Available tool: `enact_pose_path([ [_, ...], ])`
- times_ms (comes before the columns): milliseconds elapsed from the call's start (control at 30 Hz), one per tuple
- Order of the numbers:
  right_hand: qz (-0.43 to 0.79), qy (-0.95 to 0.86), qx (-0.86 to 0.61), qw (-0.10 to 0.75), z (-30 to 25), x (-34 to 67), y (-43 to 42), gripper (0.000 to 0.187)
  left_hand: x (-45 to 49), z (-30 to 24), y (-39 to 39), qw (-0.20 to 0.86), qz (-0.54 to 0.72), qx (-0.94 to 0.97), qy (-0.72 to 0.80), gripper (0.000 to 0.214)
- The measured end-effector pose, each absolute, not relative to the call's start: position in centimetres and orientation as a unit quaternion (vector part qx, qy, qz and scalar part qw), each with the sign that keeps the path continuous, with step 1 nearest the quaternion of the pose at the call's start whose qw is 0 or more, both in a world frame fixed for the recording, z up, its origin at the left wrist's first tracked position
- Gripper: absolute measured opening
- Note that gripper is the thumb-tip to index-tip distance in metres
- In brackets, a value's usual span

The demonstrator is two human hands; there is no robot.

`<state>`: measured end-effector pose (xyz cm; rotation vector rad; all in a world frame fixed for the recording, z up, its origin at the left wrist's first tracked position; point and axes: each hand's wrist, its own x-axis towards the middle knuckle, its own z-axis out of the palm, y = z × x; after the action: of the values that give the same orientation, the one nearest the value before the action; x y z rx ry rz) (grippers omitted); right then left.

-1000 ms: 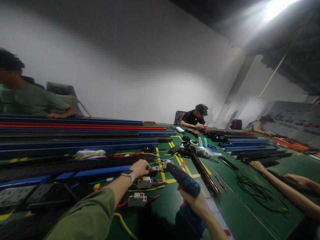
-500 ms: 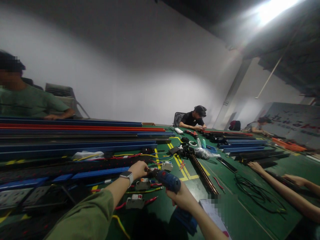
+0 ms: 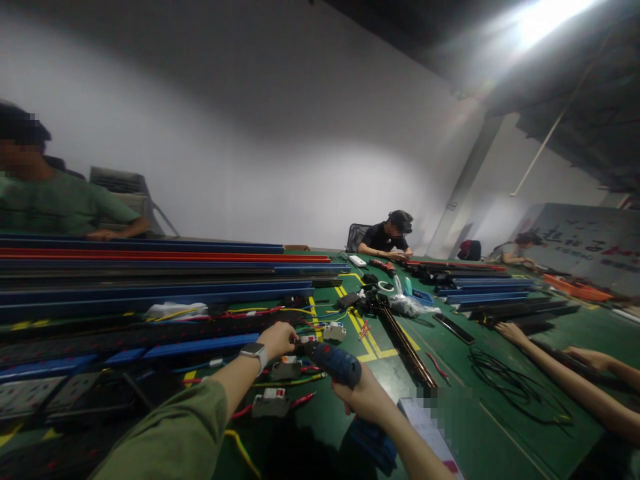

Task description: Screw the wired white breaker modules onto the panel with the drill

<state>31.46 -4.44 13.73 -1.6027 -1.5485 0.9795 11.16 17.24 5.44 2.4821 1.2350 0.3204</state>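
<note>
In my right hand (image 3: 361, 393) is a blue-and-black cordless drill (image 3: 339, 365), its handle gripped and its nose pointing left. My left hand (image 3: 279, 340), with a watch (image 3: 255, 353) on the wrist, is closed just beyond the drill's tip. What its fingers pinch is mostly hidden. Right below it sits a grey circuit breaker (image 3: 286, 369) with red wires. Nearer to me lies another breaker (image 3: 271, 404) with red leads, and a third breaker (image 3: 335, 332) rests beyond the drill.
Long blue rails (image 3: 200, 293) and black strips cover the left side. Copper-coloured bars (image 3: 407, 347), a phone (image 3: 454, 329) and a coil of black cable (image 3: 515, 387) lie to the right. A co-worker's arm (image 3: 550, 373) reaches in at right. Other people sit around the table.
Hardly anything differs. Both hands and the drill stay in nearly the same place, with only a very slight shift at the drill's tip.
</note>
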Motion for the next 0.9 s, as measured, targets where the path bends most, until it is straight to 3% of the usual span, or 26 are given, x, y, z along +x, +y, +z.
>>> enact_pose_path([
  [900,0.376,-0.597,-0.623,0.337,13.54,31.05,-4.45,0.011,11.46,4.93,17.47,0.153,0.109,0.87,0.456,0.022],
])
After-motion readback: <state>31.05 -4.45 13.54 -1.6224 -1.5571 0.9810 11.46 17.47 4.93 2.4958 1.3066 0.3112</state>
